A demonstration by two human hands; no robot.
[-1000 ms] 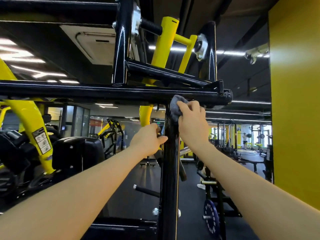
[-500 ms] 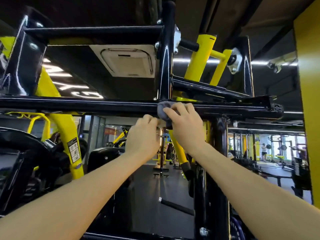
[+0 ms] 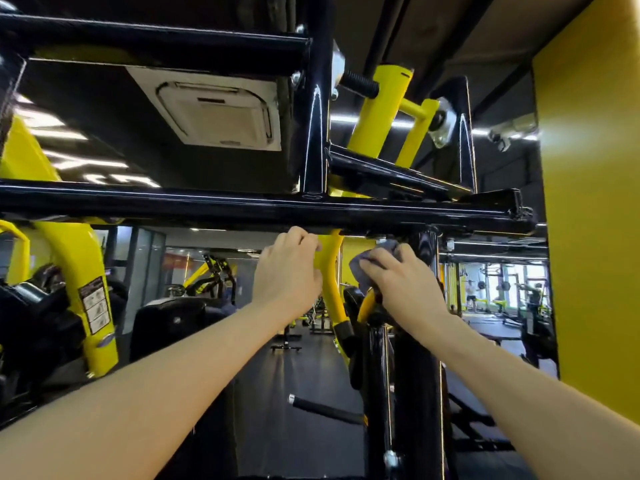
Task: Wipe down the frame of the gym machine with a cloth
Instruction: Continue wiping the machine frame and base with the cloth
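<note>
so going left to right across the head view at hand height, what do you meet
yellow arm with warning sticker → left hand → curved yellow bar → grey cloth → right hand → yellow wall

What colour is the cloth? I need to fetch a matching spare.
Grey, a dull bluish grey. The cloth shows in the head view, held by the right hand.
</note>
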